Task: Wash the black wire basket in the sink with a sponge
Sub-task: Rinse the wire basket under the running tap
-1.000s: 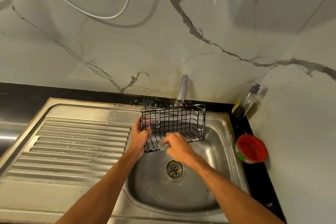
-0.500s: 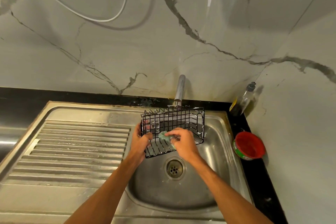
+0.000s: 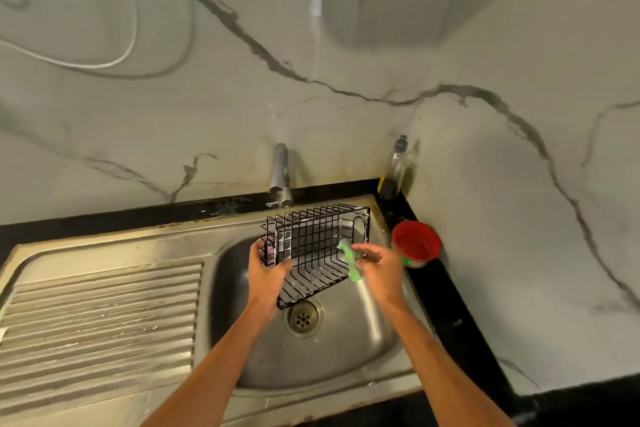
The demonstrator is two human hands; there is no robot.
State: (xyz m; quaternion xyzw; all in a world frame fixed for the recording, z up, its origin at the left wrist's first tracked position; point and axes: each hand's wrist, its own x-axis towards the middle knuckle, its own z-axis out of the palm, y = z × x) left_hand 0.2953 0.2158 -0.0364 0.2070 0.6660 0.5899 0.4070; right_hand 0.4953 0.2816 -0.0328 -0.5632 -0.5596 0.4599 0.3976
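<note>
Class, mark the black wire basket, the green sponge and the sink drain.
black wire basket (image 3: 311,241), head view, back grid wall
green sponge (image 3: 349,258), head view, middle of the sponge
sink drain (image 3: 303,317), head view, centre of the strainer

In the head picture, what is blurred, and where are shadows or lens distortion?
Head view: the right hand and the green sponge it holds are smeared by motion; the black wire basket is fairly sharp; a broad soft shadow lies on the marble wall at the top; the wide lens bows the black counter edge.

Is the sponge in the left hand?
No, the right hand holds the sponge, while the left hand grips the basket.
</note>
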